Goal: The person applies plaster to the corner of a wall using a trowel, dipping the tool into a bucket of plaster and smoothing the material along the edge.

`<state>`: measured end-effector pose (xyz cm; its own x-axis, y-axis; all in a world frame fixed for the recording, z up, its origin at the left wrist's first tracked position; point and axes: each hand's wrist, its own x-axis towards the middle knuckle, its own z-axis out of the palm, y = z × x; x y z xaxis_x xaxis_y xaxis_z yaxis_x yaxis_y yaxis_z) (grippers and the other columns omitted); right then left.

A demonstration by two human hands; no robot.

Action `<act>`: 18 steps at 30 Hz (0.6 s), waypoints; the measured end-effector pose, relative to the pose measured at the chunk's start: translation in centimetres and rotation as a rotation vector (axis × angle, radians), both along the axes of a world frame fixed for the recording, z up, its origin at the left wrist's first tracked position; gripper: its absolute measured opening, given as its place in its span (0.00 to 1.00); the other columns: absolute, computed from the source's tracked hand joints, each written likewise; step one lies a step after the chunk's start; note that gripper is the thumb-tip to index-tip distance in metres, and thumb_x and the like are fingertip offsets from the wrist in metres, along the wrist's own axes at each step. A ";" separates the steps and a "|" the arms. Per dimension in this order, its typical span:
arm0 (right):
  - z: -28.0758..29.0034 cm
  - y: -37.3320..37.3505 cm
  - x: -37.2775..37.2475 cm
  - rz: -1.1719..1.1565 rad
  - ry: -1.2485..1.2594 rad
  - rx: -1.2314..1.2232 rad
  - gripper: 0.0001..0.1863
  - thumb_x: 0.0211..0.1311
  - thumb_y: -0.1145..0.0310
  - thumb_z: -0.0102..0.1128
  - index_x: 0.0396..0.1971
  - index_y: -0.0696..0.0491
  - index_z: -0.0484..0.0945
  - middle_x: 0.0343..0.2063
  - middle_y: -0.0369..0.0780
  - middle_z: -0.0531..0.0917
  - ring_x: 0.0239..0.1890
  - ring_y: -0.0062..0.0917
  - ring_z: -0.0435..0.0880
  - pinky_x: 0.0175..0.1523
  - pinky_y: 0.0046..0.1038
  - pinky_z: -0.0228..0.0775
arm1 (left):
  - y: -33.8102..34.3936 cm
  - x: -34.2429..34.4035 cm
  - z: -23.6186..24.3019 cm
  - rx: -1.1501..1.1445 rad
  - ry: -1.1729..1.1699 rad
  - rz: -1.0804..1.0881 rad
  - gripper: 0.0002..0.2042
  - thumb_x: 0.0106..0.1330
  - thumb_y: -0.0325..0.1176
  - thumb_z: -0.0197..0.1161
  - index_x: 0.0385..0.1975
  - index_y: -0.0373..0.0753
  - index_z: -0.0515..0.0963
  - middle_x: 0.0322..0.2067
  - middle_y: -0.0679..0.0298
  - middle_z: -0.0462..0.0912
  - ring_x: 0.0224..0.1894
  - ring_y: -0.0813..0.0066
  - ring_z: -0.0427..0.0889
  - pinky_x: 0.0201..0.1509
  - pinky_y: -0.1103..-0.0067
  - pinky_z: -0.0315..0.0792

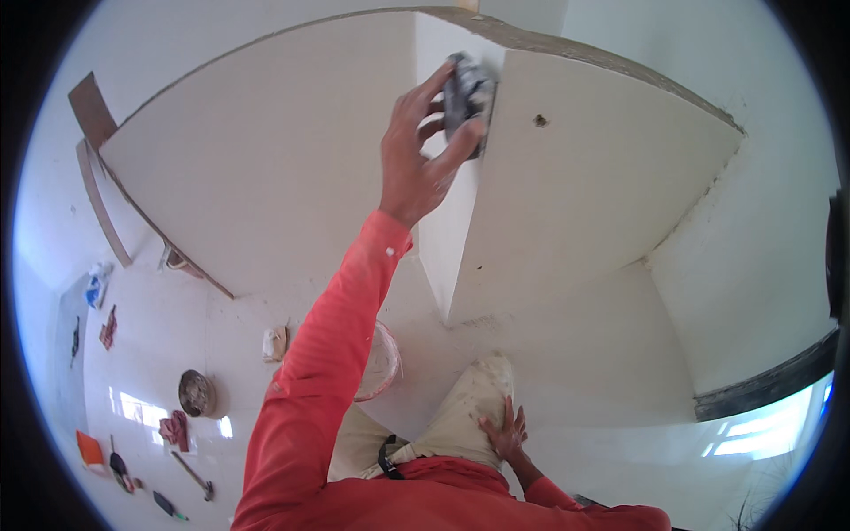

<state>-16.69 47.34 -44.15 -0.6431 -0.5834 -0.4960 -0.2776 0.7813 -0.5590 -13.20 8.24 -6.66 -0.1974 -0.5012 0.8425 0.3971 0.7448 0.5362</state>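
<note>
My left hand [421, 159] is raised on an outstretched arm. It is closed on a dark grey block [467, 102] smeared with white, which looks like a sanding block. Thumb and fingers grip its opposite sides, and it lies against the narrow white face [447, 221] of a plastered wall corner, near the top. Broad pale wall panels flank this face, and the right panel [602, 168] has a small hole. My right hand [505, 434] lies on my thigh with its fingers spread, holding nothing.
A pinkish-rimmed bucket [390, 354] stands beside my legs, partly behind my left arm. Leftward on the shiny floor are a dark pan [197, 393], a white package [275, 343], a red cloth [174, 429] and a hammer [193, 475]. A dark curved ledge [766, 380] juts in at right.
</note>
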 end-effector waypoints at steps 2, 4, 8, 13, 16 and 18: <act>0.5 1.2 0.2 0.021 -0.064 0.068 0.59 0.52 0.25 0.56 0.76 0.37 0.39 0.72 0.61 0.38 0.74 0.60 0.37 0.70 0.64 0.34 | 0.7 -0.1 -0.1 0.037 -0.117 0.040 0.30 0.64 0.35 0.69 0.67 0.41 0.68 0.55 0.59 0.73 0.51 0.70 0.78 0.53 0.74 0.77; 0.6 2.3 0.6 0.003 -0.132 0.107 0.61 0.51 0.22 0.53 0.77 0.38 0.36 0.73 0.61 0.37 0.75 0.60 0.36 0.71 0.64 0.33 | 0.1 -0.2 -2.9 0.065 -0.147 0.090 0.29 0.62 0.37 0.70 0.64 0.47 0.72 0.54 0.57 0.75 0.51 0.66 0.79 0.51 0.73 0.78; -1.1 2.7 2.0 -0.026 -0.220 -0.020 0.59 0.54 0.23 0.50 0.77 0.40 0.37 0.73 0.59 0.41 0.75 0.57 0.40 0.73 0.58 0.36 | -0.4 3.0 -17.1 0.109 -0.381 0.193 0.30 0.60 0.35 0.71 0.64 0.48 0.72 0.53 0.60 0.78 0.54 0.63 0.77 0.52 0.71 0.78; -12.3 9.8 -0.1 -0.345 -0.914 -0.537 0.55 0.61 0.25 0.42 0.76 0.44 0.33 0.75 0.47 0.46 0.76 0.46 0.47 0.76 0.44 0.39 | 3.6 8.7 -29.6 0.697 -0.413 -0.021 0.35 0.59 0.30 0.71 0.68 0.44 0.65 0.55 0.57 0.76 0.51 0.68 0.80 0.55 0.73 0.78; -4.4 10.6 3.1 -0.612 -1.532 -0.259 0.53 0.64 0.28 0.44 0.76 0.44 0.34 0.75 0.48 0.48 0.75 0.43 0.50 0.74 0.47 0.46 | 5.4 14.7 -31.1 0.936 -0.267 -0.067 0.40 0.58 0.27 0.71 0.71 0.40 0.59 0.54 0.55 0.75 0.51 0.68 0.80 0.56 0.74 0.77; 0.1 10.3 2.7 -0.519 -1.500 -0.094 0.53 0.65 0.29 0.45 0.76 0.43 0.32 0.75 0.47 0.47 0.75 0.41 0.51 0.74 0.44 0.47 | 5.1 18.2 -31.8 0.943 -0.229 -0.029 0.42 0.57 0.25 0.72 0.72 0.37 0.55 0.53 0.55 0.75 0.51 0.67 0.80 0.56 0.74 0.77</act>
